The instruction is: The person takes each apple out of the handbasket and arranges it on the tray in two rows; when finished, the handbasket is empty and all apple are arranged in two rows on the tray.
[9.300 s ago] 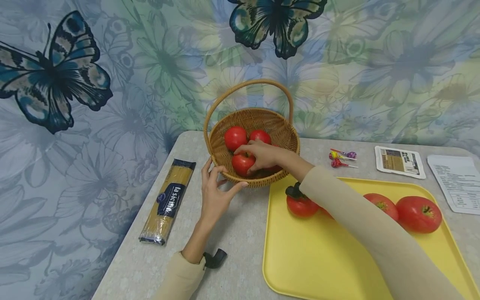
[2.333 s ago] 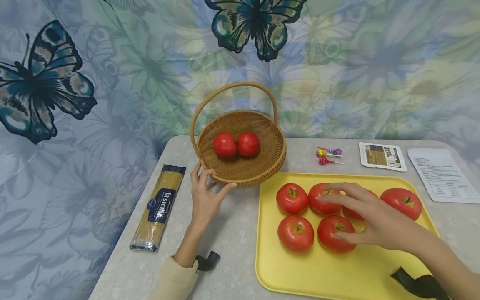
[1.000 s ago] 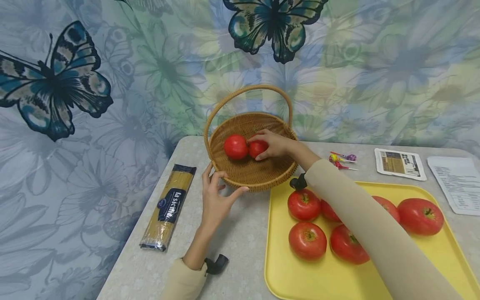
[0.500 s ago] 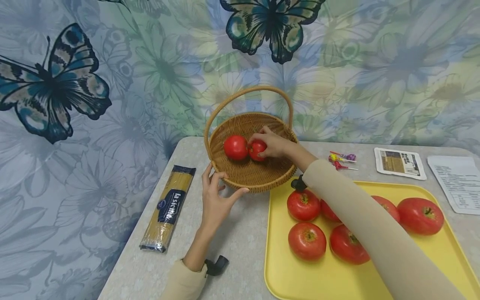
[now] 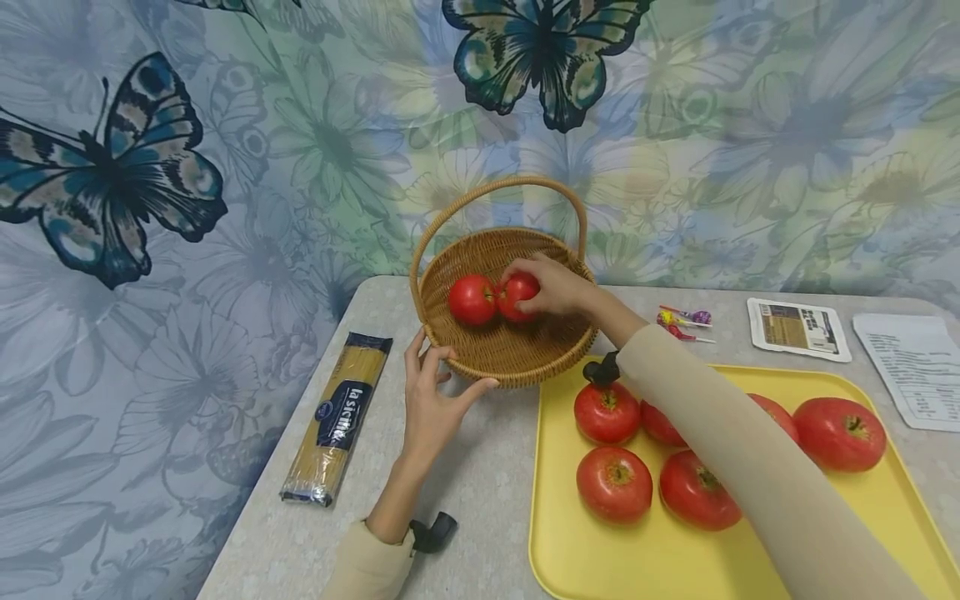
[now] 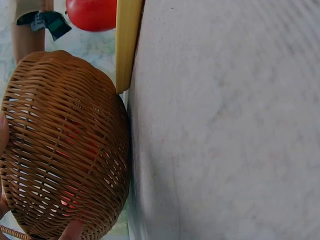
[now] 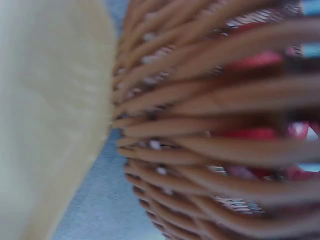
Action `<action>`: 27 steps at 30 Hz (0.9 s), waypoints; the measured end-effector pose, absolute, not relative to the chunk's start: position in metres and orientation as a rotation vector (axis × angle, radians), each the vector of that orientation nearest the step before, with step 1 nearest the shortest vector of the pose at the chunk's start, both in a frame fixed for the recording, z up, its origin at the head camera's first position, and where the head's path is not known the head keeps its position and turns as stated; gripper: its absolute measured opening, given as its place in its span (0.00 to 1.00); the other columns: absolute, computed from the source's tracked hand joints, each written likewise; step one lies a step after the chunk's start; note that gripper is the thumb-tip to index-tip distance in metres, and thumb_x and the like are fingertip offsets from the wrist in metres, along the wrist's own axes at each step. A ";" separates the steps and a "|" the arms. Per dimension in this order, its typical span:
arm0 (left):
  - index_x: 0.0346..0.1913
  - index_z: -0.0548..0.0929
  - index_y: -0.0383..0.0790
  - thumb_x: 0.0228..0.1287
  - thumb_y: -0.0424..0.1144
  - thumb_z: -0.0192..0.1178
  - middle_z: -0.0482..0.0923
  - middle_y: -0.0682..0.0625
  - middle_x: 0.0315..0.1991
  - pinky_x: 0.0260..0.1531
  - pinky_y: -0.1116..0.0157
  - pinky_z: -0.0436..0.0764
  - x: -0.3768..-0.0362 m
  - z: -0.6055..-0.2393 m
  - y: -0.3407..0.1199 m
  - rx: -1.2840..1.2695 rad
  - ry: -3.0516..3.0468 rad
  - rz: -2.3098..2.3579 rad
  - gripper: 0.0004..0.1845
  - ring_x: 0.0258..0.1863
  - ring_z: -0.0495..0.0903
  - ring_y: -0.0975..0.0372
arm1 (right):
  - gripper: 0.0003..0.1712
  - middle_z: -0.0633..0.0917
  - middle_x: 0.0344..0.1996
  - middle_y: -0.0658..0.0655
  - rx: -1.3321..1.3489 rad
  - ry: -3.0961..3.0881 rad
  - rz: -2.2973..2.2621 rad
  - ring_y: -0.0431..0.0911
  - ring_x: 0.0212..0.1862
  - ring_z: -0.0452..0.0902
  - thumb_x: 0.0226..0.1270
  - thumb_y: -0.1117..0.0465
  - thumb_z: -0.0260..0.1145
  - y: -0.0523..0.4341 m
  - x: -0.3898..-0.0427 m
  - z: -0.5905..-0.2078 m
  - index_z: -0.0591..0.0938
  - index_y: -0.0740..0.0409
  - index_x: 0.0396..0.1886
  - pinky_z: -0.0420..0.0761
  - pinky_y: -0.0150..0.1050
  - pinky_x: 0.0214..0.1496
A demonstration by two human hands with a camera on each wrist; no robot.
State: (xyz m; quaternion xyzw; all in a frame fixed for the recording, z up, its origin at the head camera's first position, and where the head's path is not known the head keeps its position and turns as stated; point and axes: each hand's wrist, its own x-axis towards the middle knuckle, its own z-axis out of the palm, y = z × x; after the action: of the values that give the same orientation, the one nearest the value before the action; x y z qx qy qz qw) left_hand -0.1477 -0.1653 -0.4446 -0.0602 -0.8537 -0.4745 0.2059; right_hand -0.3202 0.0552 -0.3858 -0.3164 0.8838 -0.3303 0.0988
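Observation:
A wicker basket point(image 5: 525, 354) with a hoop handle stands at the back of the table and holds two red tomatoes. My right hand point(image 5: 551, 286) reaches into it and grips the right tomato point(image 5: 517, 296); the left tomato point(image 5: 472, 299) lies beside it. My left hand point(image 5: 435, 400) holds the basket's near rim with thumb and fingers. The left wrist view shows the basket wall point(image 6: 65, 145) close up, red showing through the weave. The right wrist view shows blurred wicker point(image 7: 210, 130) with red behind it.
A yellow tray point(image 5: 660, 558) at the right front carries several large tomatoes point(image 5: 613, 482); its edge point(image 6: 127, 45) nearly meets the basket. A spaghetti packet point(image 5: 337, 417) lies left of the basket. Lollipops point(image 5: 678, 321), a small packet point(image 5: 798, 328) and a printed sheet point(image 5: 915, 367) lie at the back right.
My right hand went from the tray into the basket and closed round the right tomato, now lifted slightly. The left hand has stayed on the basket rim.

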 end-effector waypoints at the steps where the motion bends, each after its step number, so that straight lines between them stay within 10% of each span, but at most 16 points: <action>1: 0.44 0.73 0.45 0.46 0.53 0.78 0.48 0.46 0.76 0.46 0.49 0.83 -0.148 -0.445 -0.166 -0.164 -2.380 -1.328 0.29 0.72 0.60 0.48 | 0.23 0.71 0.57 0.61 -0.942 2.612 -1.013 0.55 0.58 0.71 0.59 0.60 0.71 0.056 -0.319 -0.384 0.78 0.48 0.55 0.78 0.51 0.58; 14: 0.44 0.72 0.46 0.47 0.54 0.77 0.47 0.47 0.77 0.47 0.51 0.83 -0.148 -0.445 -0.166 -0.147 -2.382 -1.376 0.29 0.72 0.61 0.49 | 0.26 0.72 0.59 0.55 -1.092 2.509 -1.443 0.51 0.56 0.71 0.59 0.62 0.74 0.104 -0.273 -0.342 0.75 0.54 0.57 0.82 0.49 0.52; 27: 0.45 0.73 0.43 0.46 0.52 0.78 0.48 0.46 0.76 0.46 0.48 0.83 -0.149 -0.445 -0.166 -0.147 -2.364 -1.387 0.29 0.71 0.61 0.49 | 0.33 0.70 0.61 0.50 -1.015 2.550 -1.648 0.36 0.60 0.71 0.51 0.82 0.71 0.231 -0.152 -0.354 0.72 0.66 0.58 0.77 0.23 0.56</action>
State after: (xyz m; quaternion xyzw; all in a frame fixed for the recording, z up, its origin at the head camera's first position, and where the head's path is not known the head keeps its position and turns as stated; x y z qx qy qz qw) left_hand -0.1491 -0.1662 -0.4449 -0.0526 -0.8443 -0.4954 0.1973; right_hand -0.1524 0.2306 -0.3542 -0.3170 0.7961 -0.5146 -0.0298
